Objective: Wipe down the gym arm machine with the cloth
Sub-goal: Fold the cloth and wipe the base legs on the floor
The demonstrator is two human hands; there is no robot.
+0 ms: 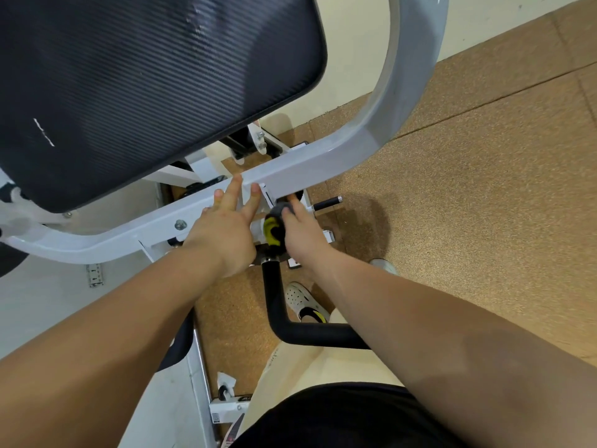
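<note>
Below the big black ribbed pad [145, 85], toward six o'clock, my left hand [223, 231] rests flat-fingered on the white steel crossbar [290, 169], likely to brace me, while my right hand [302, 231] bunches the small grey cloth [281, 208] against the joint at one o'clock of the yellow-and-black knob [273, 232]. Most cloth hides under my fingers [293, 202]; which surface it rubs I cannot tell

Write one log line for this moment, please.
left hand: touches white frame | right hand: holds cloth above yellow knob
</note>
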